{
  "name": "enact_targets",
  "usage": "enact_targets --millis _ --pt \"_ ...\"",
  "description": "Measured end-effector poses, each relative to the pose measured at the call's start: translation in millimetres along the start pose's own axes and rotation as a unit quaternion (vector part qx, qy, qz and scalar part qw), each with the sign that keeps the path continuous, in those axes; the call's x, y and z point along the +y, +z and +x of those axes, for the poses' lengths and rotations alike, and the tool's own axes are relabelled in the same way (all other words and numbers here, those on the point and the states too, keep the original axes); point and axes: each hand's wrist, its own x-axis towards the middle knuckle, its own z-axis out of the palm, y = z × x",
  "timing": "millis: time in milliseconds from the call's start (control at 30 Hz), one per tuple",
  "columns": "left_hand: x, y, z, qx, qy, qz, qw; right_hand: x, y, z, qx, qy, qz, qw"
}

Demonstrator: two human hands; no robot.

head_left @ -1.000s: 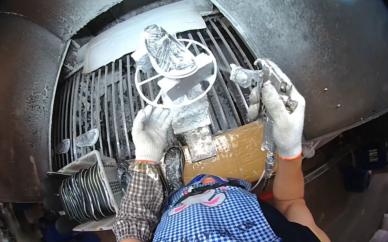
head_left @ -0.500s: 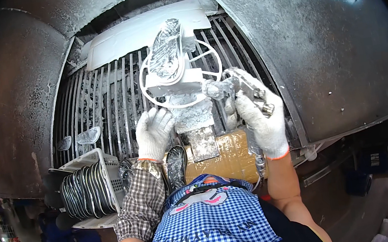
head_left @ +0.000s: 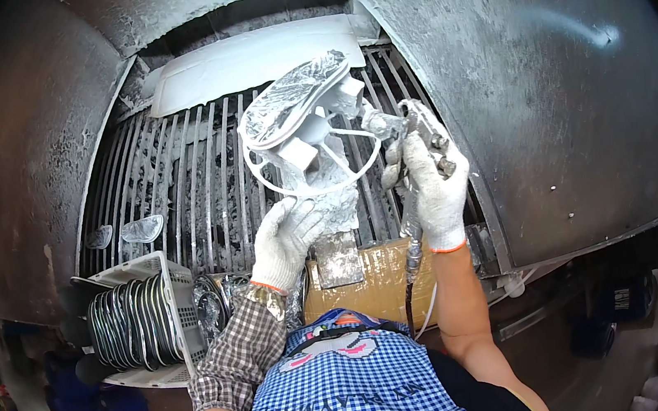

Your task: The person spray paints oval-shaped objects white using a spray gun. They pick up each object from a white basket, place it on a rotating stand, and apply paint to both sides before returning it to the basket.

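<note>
Grate point(head_left: 204, 172) of grey slats is shown in the head view, framed by spattered panels point(head_left: 565, 108). Above its middle, a film-covered sole-shaped piece point(head_left: 295, 102) with a white rim is carried on white blocks point(head_left: 297, 155) over a spoked white wheel point(head_left: 313, 192); the piece is set aslant, one end turned toward the grate's far right corner. The wheel is borne by a thickly coated stand point(head_left: 338, 208), with a metal plate point(head_left: 338, 258) extended past the near edge.

By the right hand point(head_left: 438, 183), gloved in white, a coated spray gun point(head_left: 380, 122) is gripped with the fingers curled round it, its nozzle pointed at the wheel and held near the rim. The left hand point(head_left: 283, 236), also gloved, is held half open near the wheel's near rim, with nothing grasped; whether the rim is touched cannot be told.

A white board point(head_left: 244, 63) is laid along the grate's far edge, and two small film-covered pieces point(head_left: 142, 229) are placed by its near left corner. Beyond that corner, a row of dark-edged soles point(head_left: 135, 326) is held in a white basket point(head_left: 180, 308). A taped brown box point(head_left: 372, 283) is set against the near edge
</note>
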Motion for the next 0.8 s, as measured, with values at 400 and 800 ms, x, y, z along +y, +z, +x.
enact_targets --millis 400,800 --pt "23 5 0 -0.066 0.041 0.007 0.997 -16 2 -5 0.027 -0.051 -0.099 0.993" --pt "33 -7 6 -0.005 0.07 -0.005 0.997 -7 17 -16 -0.093 -0.002 -0.042 0.995"
